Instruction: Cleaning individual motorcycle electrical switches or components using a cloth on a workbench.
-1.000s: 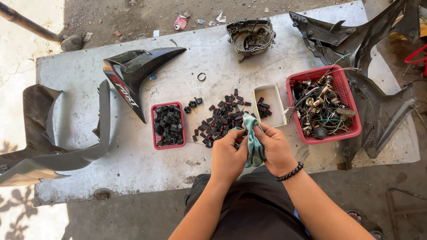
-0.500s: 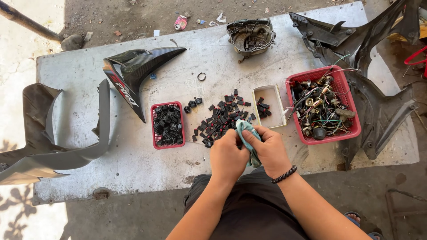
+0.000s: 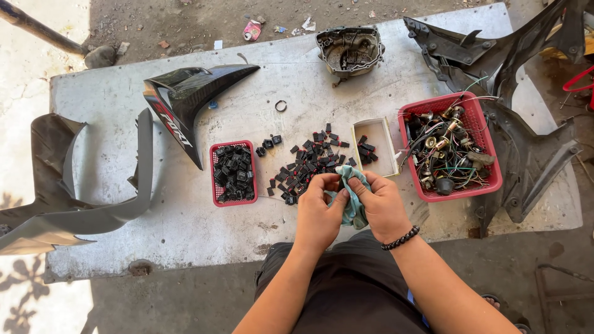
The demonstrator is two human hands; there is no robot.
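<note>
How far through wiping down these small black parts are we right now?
Looks done: the small red tray is packed with black parts, and a few lie in the white box. In hand: the left hand and right hand squeeze a teal cloth together; any part inside it is hidden. Left: a loose pile of black parts is spread on the table, seemingly a good share of the job.

cloth (image 3: 352, 198): teal-green rag, crumpled, bunched up.
state: pinched btwn both hands, folds wrapped over sth I can't make out.
pose: upper end sticks up above fingers, lower end hangs twd wrists.
place: just in front of pile of small black parts (image 3: 309, 164), over table's near edge.
left hand (image 3: 317, 210): fingers curled on rag's left side.
right hand (image 3: 380, 204): clasps rag's right side, bead bracelet on wrist.
</note>
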